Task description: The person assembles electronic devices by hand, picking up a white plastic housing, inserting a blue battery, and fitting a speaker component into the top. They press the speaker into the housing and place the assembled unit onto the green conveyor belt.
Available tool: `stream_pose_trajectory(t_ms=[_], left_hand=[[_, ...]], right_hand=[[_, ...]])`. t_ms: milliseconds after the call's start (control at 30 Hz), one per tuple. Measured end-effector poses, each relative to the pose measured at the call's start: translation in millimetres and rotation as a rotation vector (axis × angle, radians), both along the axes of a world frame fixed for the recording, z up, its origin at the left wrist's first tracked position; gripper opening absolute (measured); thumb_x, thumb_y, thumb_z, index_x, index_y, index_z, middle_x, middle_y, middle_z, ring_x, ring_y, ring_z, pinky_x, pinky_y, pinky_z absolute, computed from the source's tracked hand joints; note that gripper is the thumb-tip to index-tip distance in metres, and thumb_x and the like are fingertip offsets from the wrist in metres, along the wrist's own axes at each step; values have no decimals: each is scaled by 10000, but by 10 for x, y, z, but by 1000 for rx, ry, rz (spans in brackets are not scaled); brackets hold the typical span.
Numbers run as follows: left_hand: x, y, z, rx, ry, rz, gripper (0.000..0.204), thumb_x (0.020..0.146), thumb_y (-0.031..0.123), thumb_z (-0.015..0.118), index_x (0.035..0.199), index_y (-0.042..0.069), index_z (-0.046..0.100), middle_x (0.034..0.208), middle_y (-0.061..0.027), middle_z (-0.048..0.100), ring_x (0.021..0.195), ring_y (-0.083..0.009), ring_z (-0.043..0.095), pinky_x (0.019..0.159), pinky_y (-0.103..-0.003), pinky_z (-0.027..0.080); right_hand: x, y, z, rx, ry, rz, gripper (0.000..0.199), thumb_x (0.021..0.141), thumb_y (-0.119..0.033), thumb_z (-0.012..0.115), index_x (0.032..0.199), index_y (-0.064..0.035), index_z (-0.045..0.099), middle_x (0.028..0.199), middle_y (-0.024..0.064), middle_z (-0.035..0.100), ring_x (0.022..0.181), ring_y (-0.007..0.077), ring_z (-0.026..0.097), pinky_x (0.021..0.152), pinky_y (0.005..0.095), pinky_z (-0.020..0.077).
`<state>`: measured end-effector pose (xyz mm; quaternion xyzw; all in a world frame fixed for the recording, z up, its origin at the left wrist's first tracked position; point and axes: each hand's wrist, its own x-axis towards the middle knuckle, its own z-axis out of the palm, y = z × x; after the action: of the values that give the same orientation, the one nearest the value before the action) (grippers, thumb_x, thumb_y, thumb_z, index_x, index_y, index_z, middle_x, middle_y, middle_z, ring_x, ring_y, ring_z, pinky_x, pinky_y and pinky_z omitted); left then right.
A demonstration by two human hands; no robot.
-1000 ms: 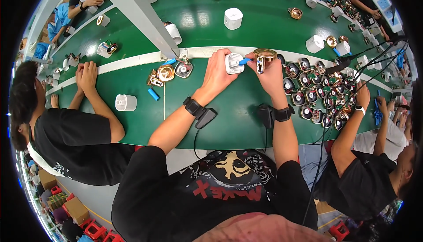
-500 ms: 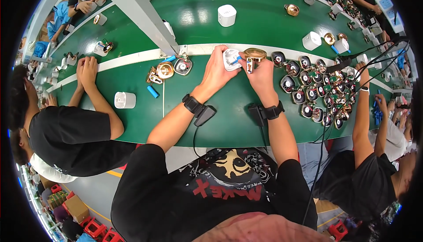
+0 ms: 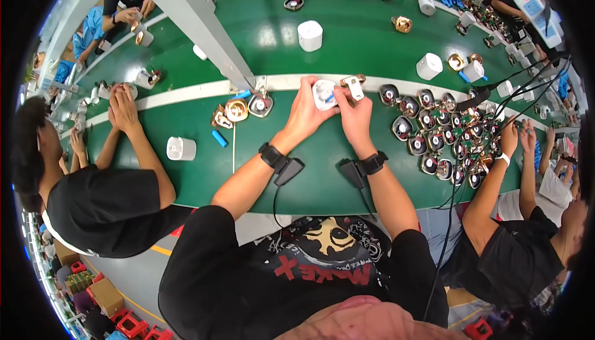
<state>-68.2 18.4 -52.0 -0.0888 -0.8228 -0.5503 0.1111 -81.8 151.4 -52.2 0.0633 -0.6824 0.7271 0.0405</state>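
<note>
In front of me, over the green table, my left hand (image 3: 304, 111) is wrapped round a white plastic housing (image 3: 320, 87) with its open end turned up. My right hand (image 3: 356, 117) is closed beside it, gripping a gold-rimmed speaker part with a white bracket (image 3: 356, 87). A small blue cylinder like a battery (image 3: 331, 97) lies at the housing's mouth, by my right fingertips; whether they pinch it is hard to see. Left of my hands are a gold speaker part (image 3: 237, 109), a black-faced speaker part (image 3: 260, 104) and a loose blue cylinder (image 3: 219, 138).
Many black speaker parts (image 3: 427, 120) crowd the table at right, with black cables (image 3: 514, 92) hanging over them. A white housing (image 3: 181, 148) lies at left, another (image 3: 310, 35) stands beyond the pale rail (image 3: 372, 83). A metal post (image 3: 192, 24) rises ahead. People sit at both sides.
The speaker part in my right hand has tilted, so its white bracket now shows more. Both hands have shifted slightly. The person on the right has brought their hands closer together.
</note>
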Motion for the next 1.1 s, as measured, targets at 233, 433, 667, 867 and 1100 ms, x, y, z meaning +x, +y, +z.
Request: stream_pose_trajectory(t_ms=[233, 433, 667, 867, 1100], left_hand=[[-9, 3, -122, 39, 144, -13, 673, 744, 126, 811, 1197, 0, 331, 1107, -211, 561, 1045, -364, 584, 888, -421, 489], [67, -11, 75, -145, -82, -48, 642, 773, 107, 770, 1274, 46, 373, 1142, -210, 606, 1051, -314, 639, 885, -386, 511], [155, -2, 186, -51, -94, -3, 592, 738, 147, 802, 1223, 50, 479, 1074, -190, 661, 958, -322, 675, 806, -384, 537], [158, 65, 327, -169, -166, 10, 578, 742, 141, 792, 1219, 25, 486, 1140, -207, 634, 1032, -312, 652, 847, -377, 525], [-16, -134, 279, 377, -455, -312, 642, 796, 194, 771, 1311, -22, 453, 1312, -134, 541, 1189, -234, 557, 992, -345, 450]], right_hand=[[30, -207, -72, -540, -255, -62, 281, 943, -69, 561, 1185, 53, 637, 1072, 111, 683, 926, 132, 633, 834, 273, 504], [22, -91, 1, -138, -114, 11, 307, 945, -58, 532, 1211, 46, 644, 1079, 100, 687, 946, 120, 623, 851, 269, 505], [39, -29, 77, -256, -136, 123, 309, 934, -44, 538, 1208, 44, 649, 1110, 84, 684, 940, 113, 623, 855, 261, 504], [-34, -32, -66, -239, -145, 109, 301, 920, -67, 566, 1186, 29, 670, 1114, 78, 686, 922, 97, 622, 831, 250, 497], [3, -17, -64, -269, -173, 39, 290, 919, -130, 608, 1159, 9, 693, 1024, 58, 699, 879, 89, 611, 780, 240, 483]])
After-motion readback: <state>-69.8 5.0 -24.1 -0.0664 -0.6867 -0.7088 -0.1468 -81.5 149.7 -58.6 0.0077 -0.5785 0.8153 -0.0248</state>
